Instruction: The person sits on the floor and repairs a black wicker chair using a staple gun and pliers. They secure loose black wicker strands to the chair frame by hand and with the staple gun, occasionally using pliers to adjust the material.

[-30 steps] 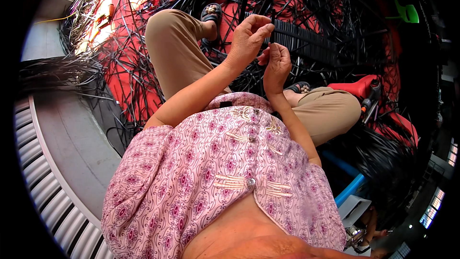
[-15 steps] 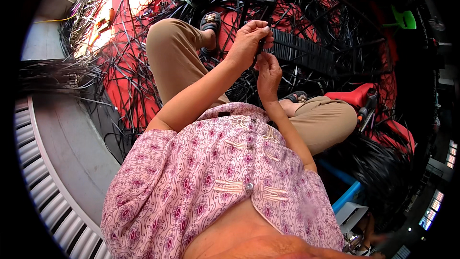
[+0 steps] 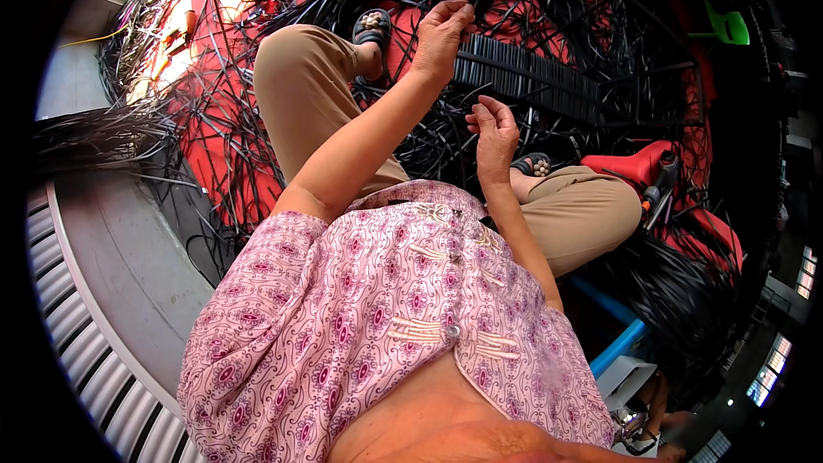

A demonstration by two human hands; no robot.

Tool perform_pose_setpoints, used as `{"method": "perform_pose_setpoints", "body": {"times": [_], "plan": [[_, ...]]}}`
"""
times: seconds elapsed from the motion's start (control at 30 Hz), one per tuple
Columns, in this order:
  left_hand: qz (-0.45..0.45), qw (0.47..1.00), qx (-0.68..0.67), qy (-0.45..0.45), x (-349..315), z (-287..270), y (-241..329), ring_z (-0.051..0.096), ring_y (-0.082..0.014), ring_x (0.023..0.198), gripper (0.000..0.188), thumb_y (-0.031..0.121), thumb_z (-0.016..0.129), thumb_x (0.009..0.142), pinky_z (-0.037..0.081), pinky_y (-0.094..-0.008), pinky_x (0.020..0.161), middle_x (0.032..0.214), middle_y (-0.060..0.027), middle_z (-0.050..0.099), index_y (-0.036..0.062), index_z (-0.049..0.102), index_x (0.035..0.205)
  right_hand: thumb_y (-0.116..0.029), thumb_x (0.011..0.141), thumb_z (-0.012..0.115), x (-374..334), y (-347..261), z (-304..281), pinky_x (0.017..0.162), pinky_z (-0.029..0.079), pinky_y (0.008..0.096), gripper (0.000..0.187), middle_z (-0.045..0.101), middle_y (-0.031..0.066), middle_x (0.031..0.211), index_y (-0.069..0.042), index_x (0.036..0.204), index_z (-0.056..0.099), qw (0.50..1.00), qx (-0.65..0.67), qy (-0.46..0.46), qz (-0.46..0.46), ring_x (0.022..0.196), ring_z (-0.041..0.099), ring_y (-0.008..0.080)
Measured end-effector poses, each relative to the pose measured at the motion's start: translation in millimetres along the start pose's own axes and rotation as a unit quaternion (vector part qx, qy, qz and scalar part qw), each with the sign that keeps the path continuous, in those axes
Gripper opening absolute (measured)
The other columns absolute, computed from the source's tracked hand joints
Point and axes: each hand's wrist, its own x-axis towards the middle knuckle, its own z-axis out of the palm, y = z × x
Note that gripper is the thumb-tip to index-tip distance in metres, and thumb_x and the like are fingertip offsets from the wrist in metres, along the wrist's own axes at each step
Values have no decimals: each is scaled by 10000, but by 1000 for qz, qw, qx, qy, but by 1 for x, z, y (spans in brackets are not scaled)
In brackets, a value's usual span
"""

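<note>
In front of me stands a black frame (image 3: 653,77) with a row of tightly wound black strips (image 3: 527,77) across it. My left hand (image 3: 441,41) is raised at the near left part of the frame, its fingers bent and pressed together beside a dark bar. What they hold, if anything, is lost against the black behind. Lower and to the right, my right hand (image 3: 495,139) hovers apart from the frame with thumb and fingers drawn together. Whether a thin strip lies in that pinch cannot be made out.
Loose black strips (image 3: 420,141) lie tangled over the red floor covering (image 3: 210,141). A red plastic object (image 3: 633,165) and a tool with an orange part (image 3: 651,197) are at the right. A roller conveyor (image 3: 90,326) runs along the left; a green chair (image 3: 727,26) stands far right.
My hands were close together at the frame and are now apart. The left one has moved up and away, the right one down and slightly right.
</note>
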Motion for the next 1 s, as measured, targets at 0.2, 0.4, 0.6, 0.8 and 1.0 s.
{"method": "perform_pose_setpoints", "body": {"times": [0.2,0.4,0.6,0.8,1.0], "plan": [[13,1000,-21,1,10,-3,-10,626,-114,770,171,121,706,902,483,-246,673,905,-22,680,35,670,1045,-113,934,640,11,-10,-42,677,522,234,224,669,48,957,12,1120,635,996,24,89,4,763,651,109],[5,998,-33,45,11,1,-11,639,-101,755,256,117,723,881,494,-231,666,930,-34,713,3,694,1108,-106,938,646,16,-57,-122,681,558,257,228,678,84,954,5,1135,622,978,54,194,-46,786,669,144],[25,999,-36,16,17,-3,-19,640,-111,713,187,89,711,875,481,-237,650,882,-26,712,34,707,1053,-148,950,640,-17,-132,-249,714,525,247,269,679,74,1001,-11,1179,610,910,-29,380,-163,820,670,147],[58,988,140,-33,18,3,-12,556,-103,692,35,80,635,931,457,-234,653,813,-7,621,50,652,934,-68,899,667,-8,-115,-386,636,560,265,266,683,84,969,-12,1154,613,857,19,474,-201,773,692,187],[27,998,40,49,12,13,-12,541,-89,682,55,96,608,955,456,-240,633,800,-6,605,60,628,919,-79,878,673,51,-39,-506,595,540,253,344,671,95,942,35,1192,590,841,-92,516,-135,735,672,161]]}}
